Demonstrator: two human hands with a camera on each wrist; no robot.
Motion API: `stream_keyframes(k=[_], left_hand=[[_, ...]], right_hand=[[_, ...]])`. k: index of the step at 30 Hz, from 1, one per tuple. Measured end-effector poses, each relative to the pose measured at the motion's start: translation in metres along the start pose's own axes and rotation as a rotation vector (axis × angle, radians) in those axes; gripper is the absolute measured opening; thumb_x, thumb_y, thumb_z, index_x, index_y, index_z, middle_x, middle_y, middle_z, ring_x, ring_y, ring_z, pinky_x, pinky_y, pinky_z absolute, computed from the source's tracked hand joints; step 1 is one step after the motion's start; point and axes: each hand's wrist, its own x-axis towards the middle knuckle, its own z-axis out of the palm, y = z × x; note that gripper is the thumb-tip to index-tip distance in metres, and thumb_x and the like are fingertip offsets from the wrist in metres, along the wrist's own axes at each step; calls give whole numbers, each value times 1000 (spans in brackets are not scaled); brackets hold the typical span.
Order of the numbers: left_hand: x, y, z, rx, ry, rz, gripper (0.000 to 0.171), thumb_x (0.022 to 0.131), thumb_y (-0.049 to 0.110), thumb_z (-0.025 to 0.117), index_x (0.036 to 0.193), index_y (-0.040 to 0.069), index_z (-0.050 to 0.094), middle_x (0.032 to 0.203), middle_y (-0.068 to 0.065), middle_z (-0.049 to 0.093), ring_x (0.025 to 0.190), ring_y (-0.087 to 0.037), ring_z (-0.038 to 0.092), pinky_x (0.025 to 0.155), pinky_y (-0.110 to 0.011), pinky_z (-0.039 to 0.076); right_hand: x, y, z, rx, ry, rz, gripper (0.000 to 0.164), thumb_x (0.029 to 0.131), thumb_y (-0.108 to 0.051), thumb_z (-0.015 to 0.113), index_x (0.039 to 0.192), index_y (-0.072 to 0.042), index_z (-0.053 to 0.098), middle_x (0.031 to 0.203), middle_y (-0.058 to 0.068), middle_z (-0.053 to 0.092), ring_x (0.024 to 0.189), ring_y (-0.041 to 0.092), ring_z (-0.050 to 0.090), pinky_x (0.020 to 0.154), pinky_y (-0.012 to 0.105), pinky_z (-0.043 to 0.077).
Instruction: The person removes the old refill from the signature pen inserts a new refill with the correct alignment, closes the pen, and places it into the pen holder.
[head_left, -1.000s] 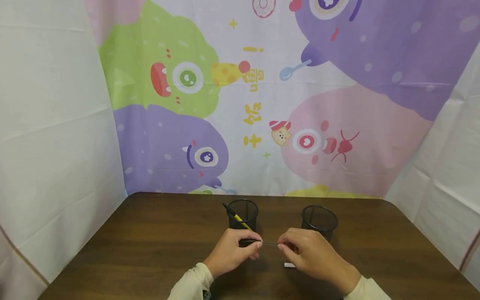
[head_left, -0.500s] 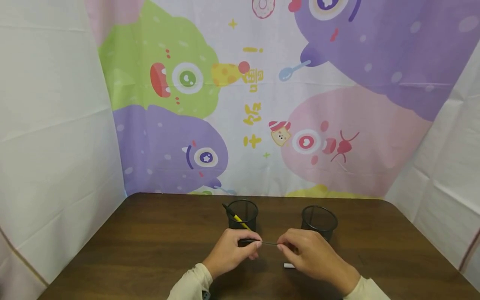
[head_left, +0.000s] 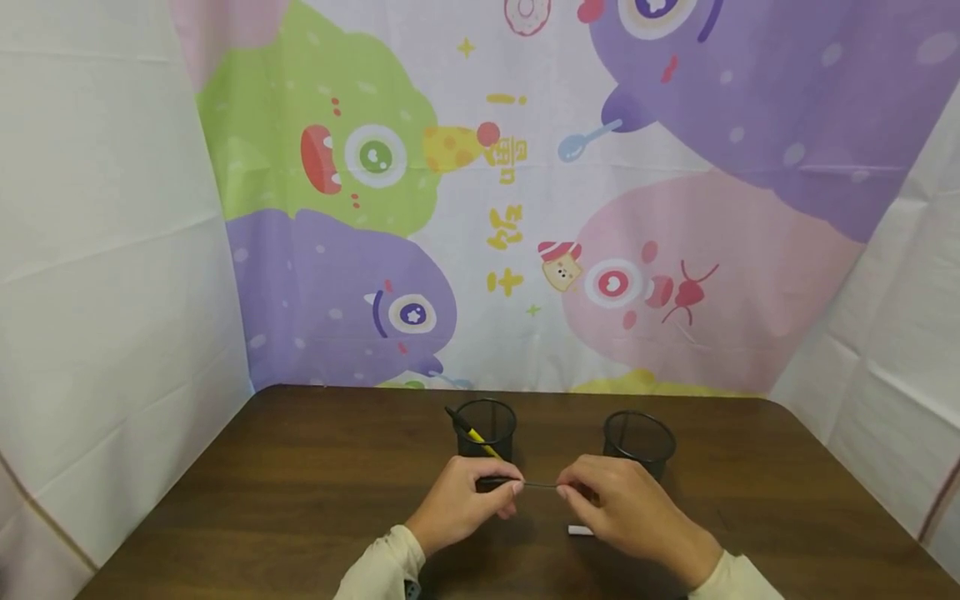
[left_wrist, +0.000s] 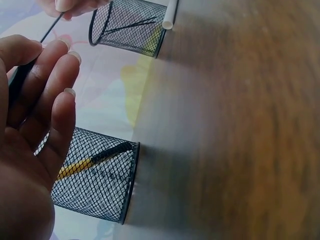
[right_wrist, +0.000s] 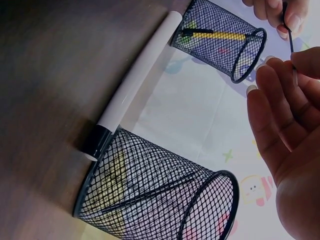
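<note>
Both hands hold one thin, dark rod [head_left: 540, 485] level above the table. My left hand [head_left: 461, 504] grips its thicker black handle [left_wrist: 19, 80], thumb against the fingers. With thumb and fingertips, my right hand [head_left: 626, 508] pinches the far end of the slim shaft, whose light tip [right_wrist: 295, 77] shows in the right wrist view. The rod looks like a small screwdriver, but I cannot tell its kind. Below the right hand a white tube with a black end [right_wrist: 140, 75] lies on the table, mostly hidden in the head view.
Behind the left hand stands a black mesh pen cup [head_left: 468, 452] with a yellow and black pen [head_left: 474, 433] leaning in it. A second mesh cup [head_left: 667, 454] is behind the right hand. A cartoon-printed cloth [head_left: 510, 333] hangs along the back edge of the brown table [head_left: 300, 467].
Hardly anything differs. The right hand has shifted very slightly to the right, while both hands keep the same hold on the rod.
</note>
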Motion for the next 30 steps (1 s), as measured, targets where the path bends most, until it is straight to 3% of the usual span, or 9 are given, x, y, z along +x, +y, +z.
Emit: stream_keyframes(k=[21,27,30], left_hand=[[-1,2,0,12,31,-9,11,96,15,69,100,6,74,71,-1,71,61,-14,69,63,-28,59],[-2,23,-2,19,41,-16,6,95,5,68,97,3,73,71,-9,71,61,-18,69,62,-27,58],[-3,30,-4,1,45,14,6,95,3,67,96,2,72,71,-10,70,60,-16,69,61,-27,58]], right_hand=[[0,2,-2,-11,-6,18,12,86,-6,75,89,-17,70,80,-20,58,67,-7,50,58,8,43],[0,2,-2,-7,10,4,14,85,-5,76,89,-17,70,81,-19,59,67,-7,51,58,8,43],[1,2,-2,-2,17,-1,14,85,-5,76,89,-17,70,80,-19,59,67,-7,51,58,8,43]])
